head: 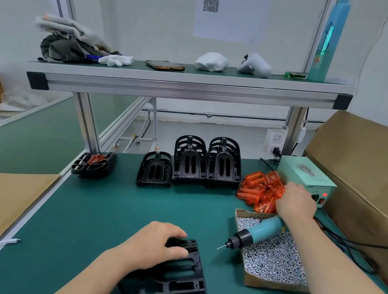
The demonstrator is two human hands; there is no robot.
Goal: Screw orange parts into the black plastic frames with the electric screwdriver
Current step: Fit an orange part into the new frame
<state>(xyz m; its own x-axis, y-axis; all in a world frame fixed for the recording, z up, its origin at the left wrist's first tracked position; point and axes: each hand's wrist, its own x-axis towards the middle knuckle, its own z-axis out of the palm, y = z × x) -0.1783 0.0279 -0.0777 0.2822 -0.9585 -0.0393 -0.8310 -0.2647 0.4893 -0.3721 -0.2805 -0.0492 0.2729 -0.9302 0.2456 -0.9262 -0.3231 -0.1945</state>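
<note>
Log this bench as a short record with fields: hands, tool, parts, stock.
left hand: holds the near frame flat on the table
right hand: down in the orange parts; grip hidden
screwdriver: lying across the screw box, tip pointing left, no hand on it
spare frames: stacked at the back of the table
left stack: back left, an orange part showing on top
power box: right of the orange parts, red light on

I see a green workbench point(105, 209) beneath an aluminium-framed shelf point(183, 88); a white wall point(155, 18) behind carries a printed sheet point(228, 25).
</note>
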